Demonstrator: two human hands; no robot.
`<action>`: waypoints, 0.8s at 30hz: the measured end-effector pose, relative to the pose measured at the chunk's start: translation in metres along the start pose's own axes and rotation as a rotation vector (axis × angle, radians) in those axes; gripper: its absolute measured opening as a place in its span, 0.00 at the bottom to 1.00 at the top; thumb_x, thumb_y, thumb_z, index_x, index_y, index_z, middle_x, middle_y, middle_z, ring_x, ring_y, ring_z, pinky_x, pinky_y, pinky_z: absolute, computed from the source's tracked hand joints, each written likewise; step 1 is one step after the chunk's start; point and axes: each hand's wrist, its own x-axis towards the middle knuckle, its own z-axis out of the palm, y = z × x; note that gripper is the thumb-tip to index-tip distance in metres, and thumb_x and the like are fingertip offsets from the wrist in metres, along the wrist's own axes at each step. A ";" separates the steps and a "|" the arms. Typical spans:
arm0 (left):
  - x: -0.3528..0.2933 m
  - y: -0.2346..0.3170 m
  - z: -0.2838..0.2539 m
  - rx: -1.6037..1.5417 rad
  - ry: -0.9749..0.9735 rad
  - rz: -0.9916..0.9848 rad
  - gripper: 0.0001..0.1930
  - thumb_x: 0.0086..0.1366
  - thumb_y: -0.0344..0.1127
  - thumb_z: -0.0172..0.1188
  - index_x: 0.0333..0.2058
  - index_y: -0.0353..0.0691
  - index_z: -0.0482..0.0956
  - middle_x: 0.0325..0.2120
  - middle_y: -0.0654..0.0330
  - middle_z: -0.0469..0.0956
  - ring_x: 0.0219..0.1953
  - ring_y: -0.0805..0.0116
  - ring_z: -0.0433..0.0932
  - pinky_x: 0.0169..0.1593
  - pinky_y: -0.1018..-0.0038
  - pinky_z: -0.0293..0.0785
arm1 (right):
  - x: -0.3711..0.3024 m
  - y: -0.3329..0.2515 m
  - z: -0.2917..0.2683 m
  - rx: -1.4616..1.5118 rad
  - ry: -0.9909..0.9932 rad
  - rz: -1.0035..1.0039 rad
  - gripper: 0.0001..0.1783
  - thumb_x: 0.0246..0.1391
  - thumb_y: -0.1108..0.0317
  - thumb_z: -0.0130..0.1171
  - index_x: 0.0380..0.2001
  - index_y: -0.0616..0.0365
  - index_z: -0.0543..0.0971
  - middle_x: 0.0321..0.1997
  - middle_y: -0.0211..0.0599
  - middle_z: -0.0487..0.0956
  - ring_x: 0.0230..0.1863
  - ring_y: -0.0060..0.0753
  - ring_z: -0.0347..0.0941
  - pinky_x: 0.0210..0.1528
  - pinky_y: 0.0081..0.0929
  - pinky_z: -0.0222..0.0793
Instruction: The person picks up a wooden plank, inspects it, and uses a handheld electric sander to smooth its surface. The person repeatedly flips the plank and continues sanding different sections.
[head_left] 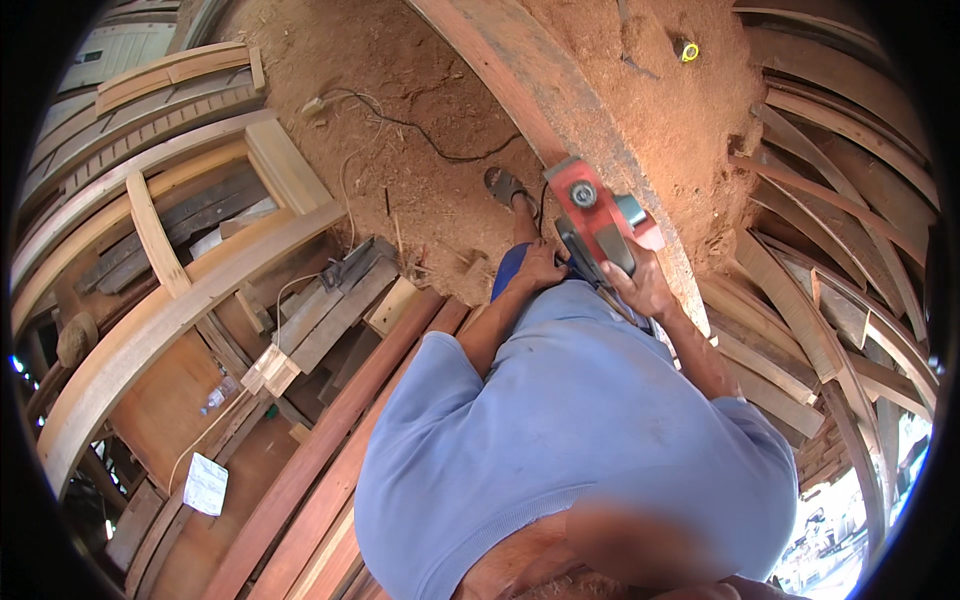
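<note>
A red electric hand planer (600, 215) with a round silver-grey knob and dark parts rests on a long wooden board (560, 90). My right hand (643, 285) is wrapped round the planer's rear handle. The board runs from the far edge toward my right side. Its upper face is partly rough and grey, with a reddish stretch at its left side. My left hand (543, 266) lies on my leg by the blue shorts, just left of the planer, and holds nothing I can see. Its fingertips are partly hard to make out.
A black cord (440, 150) runs over the dusty ground. A pale wooden frame (150, 235) stands at left, beside stacked reddish planks (330, 440). Curved boards (840, 320) lean at right. A yellow tape measure (689, 52) lies at far right; a paper sheet (205, 485) lies lower left.
</note>
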 end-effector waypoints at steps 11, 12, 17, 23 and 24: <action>-0.023 -0.013 -0.070 -0.062 0.460 -0.216 0.14 0.56 0.41 0.67 0.37 0.38 0.79 0.32 0.48 0.81 0.45 0.46 0.79 0.51 0.55 0.73 | 0.261 -0.078 0.010 -0.144 0.009 -0.082 0.31 0.65 0.37 0.49 0.44 0.57 0.80 0.21 0.35 0.76 0.26 0.30 0.75 0.34 0.39 0.73; -0.020 -0.012 -0.075 -0.091 0.485 -0.182 0.15 0.56 0.41 0.67 0.37 0.37 0.79 0.32 0.47 0.81 0.43 0.46 0.80 0.48 0.56 0.74 | 0.294 -0.074 0.011 -0.168 0.029 -0.145 0.32 0.65 0.36 0.49 0.41 0.56 0.80 0.21 0.33 0.75 0.24 0.28 0.74 0.33 0.39 0.73; -0.018 0.005 -0.087 -0.295 0.535 -0.178 0.18 0.57 0.44 0.68 0.37 0.35 0.78 0.31 0.46 0.81 0.33 0.48 0.81 0.37 0.61 0.76 | 0.340 -0.072 0.011 -0.017 -0.101 -0.080 0.37 0.61 0.30 0.52 0.35 0.60 0.81 0.19 0.35 0.73 0.23 0.31 0.72 0.32 0.40 0.71; -0.034 -0.010 -0.057 -0.022 0.412 -0.108 0.20 0.54 0.44 0.70 0.38 0.35 0.79 0.34 0.46 0.81 0.39 0.47 0.80 0.44 0.57 0.75 | 0.220 -0.059 0.003 -0.075 -0.165 0.080 0.36 0.60 0.31 0.54 0.44 0.57 0.81 0.21 0.35 0.75 0.24 0.31 0.74 0.34 0.37 0.74; -0.034 -0.015 -0.048 0.002 0.363 -0.099 0.20 0.53 0.44 0.70 0.38 0.36 0.79 0.36 0.46 0.81 0.42 0.47 0.79 0.47 0.57 0.74 | 0.186 -0.055 0.001 -0.093 -0.113 0.056 0.36 0.61 0.33 0.54 0.48 0.58 0.80 0.22 0.36 0.77 0.26 0.32 0.75 0.36 0.37 0.74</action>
